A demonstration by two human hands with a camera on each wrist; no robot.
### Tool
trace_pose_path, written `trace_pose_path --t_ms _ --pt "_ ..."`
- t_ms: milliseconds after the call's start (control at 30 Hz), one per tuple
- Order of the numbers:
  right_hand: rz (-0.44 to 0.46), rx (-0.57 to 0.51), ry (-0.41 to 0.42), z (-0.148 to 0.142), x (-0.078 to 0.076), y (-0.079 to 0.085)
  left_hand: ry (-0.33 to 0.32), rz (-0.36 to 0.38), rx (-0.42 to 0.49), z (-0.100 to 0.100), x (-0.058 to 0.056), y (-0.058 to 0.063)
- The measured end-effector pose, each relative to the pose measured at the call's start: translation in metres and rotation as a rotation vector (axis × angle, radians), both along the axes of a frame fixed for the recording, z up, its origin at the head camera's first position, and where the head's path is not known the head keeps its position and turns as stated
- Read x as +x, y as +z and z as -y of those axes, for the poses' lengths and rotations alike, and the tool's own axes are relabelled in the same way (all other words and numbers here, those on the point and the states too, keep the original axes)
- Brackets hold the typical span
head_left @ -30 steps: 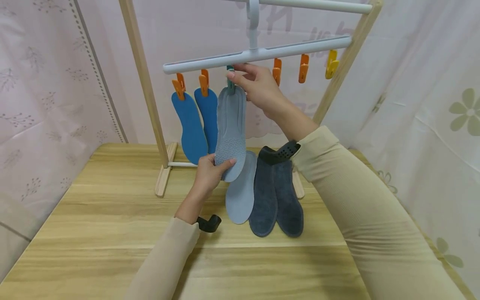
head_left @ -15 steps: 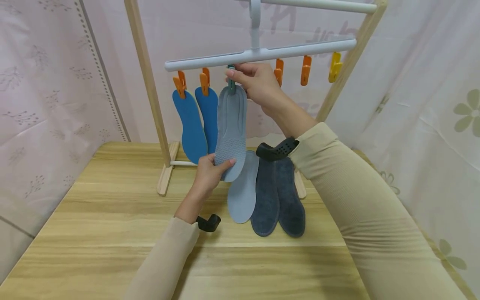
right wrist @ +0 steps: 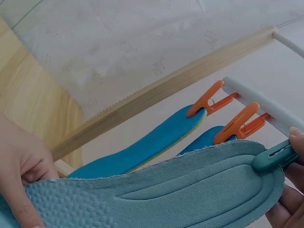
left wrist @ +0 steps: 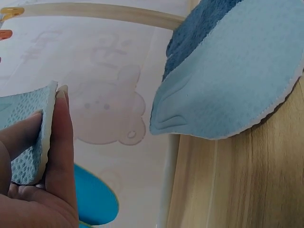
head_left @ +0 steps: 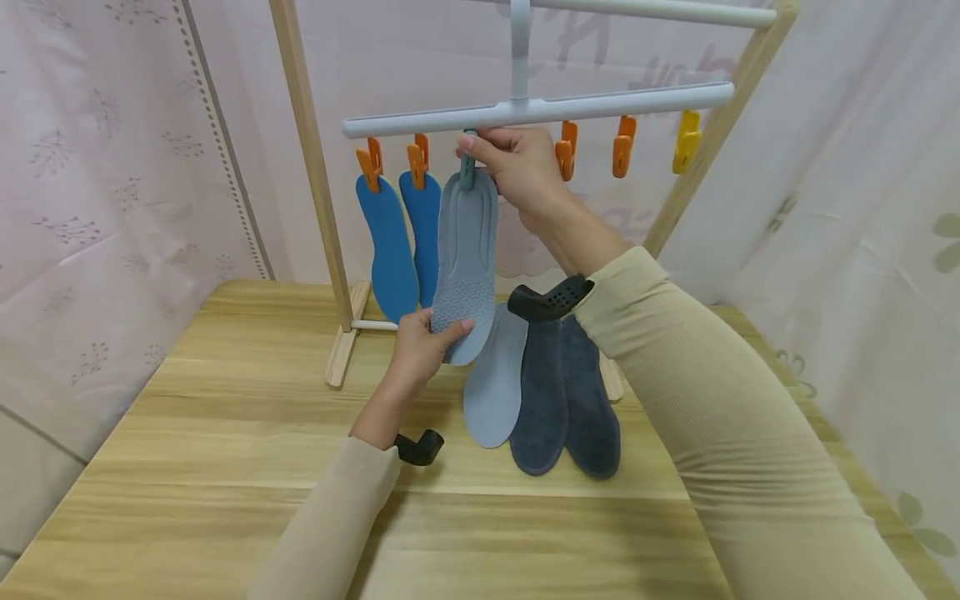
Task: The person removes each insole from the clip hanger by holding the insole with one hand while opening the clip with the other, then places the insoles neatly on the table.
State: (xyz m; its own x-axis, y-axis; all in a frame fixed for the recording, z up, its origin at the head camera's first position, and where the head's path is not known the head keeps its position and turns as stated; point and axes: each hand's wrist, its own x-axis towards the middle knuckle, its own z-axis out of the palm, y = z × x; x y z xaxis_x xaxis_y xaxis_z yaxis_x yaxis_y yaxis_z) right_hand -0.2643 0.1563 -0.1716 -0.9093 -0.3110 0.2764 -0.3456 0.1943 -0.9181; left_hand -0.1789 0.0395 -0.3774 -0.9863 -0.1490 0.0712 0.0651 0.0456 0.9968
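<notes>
A light grey insole hangs upright below the white hanger bar, its upper end in the jaws of a green clip. My left hand pinches the insole's lower end, thumb on the textured face and fingers behind; the left wrist view shows this grip from the side. Up at the bar, my right hand pinches the green clip between thumb and fingers. In the right wrist view the clip overlaps the insole's end. Two blue insoles hang to the left from orange clips.
On the wooden table lie a second light grey insole and two dark grey insoles, partly overlapping. Two orange clips and a yellow clip hang at the bar's right. A wooden rack post stands at left.
Both hands keep their holds on the grey insole and the green clip, nearly still. The head view has shifted slightly, so the rack and table appear further right.
</notes>
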Motion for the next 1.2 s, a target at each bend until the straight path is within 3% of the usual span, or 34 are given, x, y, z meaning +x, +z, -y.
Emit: trace_pose_path --t_ms 167,400,767,1200 --pt "0.031 -0.073 -0.001 0.004 -0.001 -0.002 -0.013 -0.002 0.003 0.003 0.003 -0.001" --pt "0.068 -0.139 0.006 0.006 -0.005 -0.003 -0.013 0.017 -0.063 0.004 0.007 -0.004" --pt "0.095 -0.106 0.034 0.003 -0.005 -0.003 -0.026 0.062 -0.166 0.006 0.015 -0.02" --pt "0.111 -0.098 -0.001 0.001 -0.001 -0.002 -0.101 0.108 -0.202 0.008 0.023 -0.04"
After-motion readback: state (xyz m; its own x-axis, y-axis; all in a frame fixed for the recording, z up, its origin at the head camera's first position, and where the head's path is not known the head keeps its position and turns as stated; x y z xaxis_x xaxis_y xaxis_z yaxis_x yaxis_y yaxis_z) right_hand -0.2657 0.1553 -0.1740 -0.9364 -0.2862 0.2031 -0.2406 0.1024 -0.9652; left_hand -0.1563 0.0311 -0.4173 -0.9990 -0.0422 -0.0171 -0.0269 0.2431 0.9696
